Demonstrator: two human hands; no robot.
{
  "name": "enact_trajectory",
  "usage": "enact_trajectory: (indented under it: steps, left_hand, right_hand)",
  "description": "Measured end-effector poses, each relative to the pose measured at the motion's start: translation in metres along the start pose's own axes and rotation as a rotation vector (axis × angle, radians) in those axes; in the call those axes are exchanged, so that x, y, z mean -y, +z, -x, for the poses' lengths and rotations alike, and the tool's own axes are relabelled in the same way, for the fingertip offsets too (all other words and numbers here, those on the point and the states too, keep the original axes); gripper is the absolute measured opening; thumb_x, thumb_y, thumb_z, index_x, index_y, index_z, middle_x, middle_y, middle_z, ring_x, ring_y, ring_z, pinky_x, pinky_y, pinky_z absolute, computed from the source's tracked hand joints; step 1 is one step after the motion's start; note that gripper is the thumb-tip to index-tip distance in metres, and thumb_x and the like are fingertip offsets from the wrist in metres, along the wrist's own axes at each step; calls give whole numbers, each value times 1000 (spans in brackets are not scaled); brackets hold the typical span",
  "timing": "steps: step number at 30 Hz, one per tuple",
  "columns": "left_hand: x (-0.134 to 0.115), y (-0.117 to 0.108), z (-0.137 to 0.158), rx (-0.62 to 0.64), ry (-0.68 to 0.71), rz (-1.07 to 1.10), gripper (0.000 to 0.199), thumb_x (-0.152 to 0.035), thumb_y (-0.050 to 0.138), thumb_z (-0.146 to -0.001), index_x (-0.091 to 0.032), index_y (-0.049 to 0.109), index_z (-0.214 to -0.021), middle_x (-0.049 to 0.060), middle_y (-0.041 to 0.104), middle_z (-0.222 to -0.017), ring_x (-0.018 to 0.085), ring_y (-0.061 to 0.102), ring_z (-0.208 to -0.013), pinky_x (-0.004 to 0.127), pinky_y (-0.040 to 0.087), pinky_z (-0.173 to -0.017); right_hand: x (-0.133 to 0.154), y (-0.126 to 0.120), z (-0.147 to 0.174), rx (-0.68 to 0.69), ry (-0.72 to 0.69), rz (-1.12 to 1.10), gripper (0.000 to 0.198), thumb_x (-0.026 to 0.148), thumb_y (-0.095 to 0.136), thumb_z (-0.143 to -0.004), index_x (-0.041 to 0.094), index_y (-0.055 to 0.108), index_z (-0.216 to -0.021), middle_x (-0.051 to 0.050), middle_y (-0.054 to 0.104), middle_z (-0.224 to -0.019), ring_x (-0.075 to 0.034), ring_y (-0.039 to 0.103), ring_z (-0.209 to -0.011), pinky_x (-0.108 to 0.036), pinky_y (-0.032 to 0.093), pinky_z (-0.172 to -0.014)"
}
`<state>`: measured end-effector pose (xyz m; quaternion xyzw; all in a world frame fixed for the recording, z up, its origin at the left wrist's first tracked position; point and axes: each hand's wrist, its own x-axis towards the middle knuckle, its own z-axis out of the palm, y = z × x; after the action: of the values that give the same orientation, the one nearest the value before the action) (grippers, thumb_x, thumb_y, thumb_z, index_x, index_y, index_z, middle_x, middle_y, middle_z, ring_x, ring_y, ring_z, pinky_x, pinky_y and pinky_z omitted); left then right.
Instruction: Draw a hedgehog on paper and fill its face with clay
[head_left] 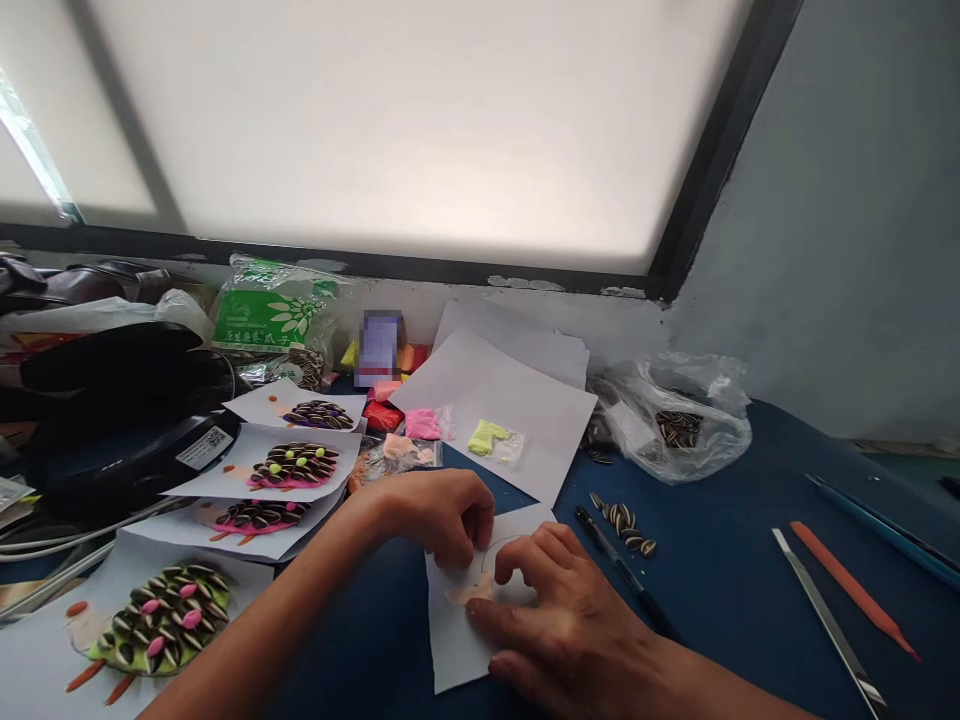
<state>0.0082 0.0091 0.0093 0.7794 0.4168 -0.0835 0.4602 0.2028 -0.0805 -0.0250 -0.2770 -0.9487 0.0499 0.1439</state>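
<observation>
A small sheet of white paper lies on the blue table, with a pencil-like curved outline partly visible on it. A flattened patch of peach modelling clay sits on this sheet. My right hand rests on the paper, its thumb pressed on the clay and its index finger bent towards it. At the clay's upper edge is my left hand, fingers curled down against the sheet; whatever its fingertips pinch is hidden. Just right of the paper lie a black pen and several loose sunflower seeds.
On the left lie several paper hedgehog pictures made of clay and seeds. Clay packets and white sheets are further back. A plastic bag of seeds stands at back right. A metal tool and an orange tool lie right.
</observation>
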Motion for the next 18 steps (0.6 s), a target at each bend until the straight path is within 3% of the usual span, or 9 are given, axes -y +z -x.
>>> enact_trajectory:
  steps: [10,18]
  left_hand:
    - [4,0,-2,-2,18,-22,27,-14,58,-52,-19,61,-78,-4,59,-64,13,58,-59,20,44,-49]
    - [2,0,-1,0,7,-12,27,-14,57,-51,-20,60,-77,-4,59,-65,14,59,-61,21,44,-49]
  right_hand:
    - [-1,-2,1,-27,0,-27,28,36,47,-95,22,60,-115,-9,54,-106,-23,47,-91,-43,34,-85]
    - [0,1,0,-20,70,-16,24,34,48,-94,22,63,-108,-9,53,-102,-24,46,-89,-43,35,-83]
